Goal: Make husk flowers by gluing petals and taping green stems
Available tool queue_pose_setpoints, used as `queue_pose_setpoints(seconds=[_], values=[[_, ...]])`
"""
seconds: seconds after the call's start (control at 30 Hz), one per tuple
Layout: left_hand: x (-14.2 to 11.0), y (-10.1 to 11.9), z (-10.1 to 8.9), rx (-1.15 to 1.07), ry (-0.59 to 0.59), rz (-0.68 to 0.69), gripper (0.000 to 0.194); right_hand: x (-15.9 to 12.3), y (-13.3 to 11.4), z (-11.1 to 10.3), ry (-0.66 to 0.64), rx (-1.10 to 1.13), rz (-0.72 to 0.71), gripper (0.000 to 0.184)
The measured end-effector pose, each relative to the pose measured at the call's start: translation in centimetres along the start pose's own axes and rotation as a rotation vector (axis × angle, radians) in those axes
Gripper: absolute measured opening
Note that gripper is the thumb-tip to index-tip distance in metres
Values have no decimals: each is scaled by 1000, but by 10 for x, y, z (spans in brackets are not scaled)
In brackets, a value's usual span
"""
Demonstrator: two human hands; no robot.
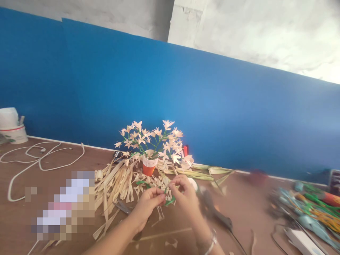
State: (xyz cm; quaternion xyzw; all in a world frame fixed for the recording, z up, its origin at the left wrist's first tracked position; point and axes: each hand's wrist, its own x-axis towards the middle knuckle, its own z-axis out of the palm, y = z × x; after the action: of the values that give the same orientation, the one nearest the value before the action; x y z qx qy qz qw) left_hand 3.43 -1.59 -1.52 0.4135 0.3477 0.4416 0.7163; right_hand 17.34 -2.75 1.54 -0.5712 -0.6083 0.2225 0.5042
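My left hand is closed in a pinch at the middle of the table. Just right of it, my right hand pinches too, its fingertips close to the left ones. A narrow green strip shows between the hands, and both seem to grip it; the fingers hide most of it. Beyond them stands an orange and white paper cup holding pale star-shaped artificial flowers on green stems. Dried husk strips lie in a heap left of the hands, with scissors at its edge.
A dark tool with a cord, perhaps a glue gun, lies right of my right hand. Farther right is a pile of coloured cords. White cables and a white tub are at left. A blue panel borders the table's back.
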Motion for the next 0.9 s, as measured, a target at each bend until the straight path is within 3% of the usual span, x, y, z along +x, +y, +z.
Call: queue_pose_setpoints(seconds=[0.8, 0.9], values=[[-1, 0, 0, 60, 6, 1, 18, 0, -4, 0, 18, 29, 32, 14], [-1, 0, 0, 52, 7, 5, 20, 1, -1, 0, 15, 39, 21, 8]])
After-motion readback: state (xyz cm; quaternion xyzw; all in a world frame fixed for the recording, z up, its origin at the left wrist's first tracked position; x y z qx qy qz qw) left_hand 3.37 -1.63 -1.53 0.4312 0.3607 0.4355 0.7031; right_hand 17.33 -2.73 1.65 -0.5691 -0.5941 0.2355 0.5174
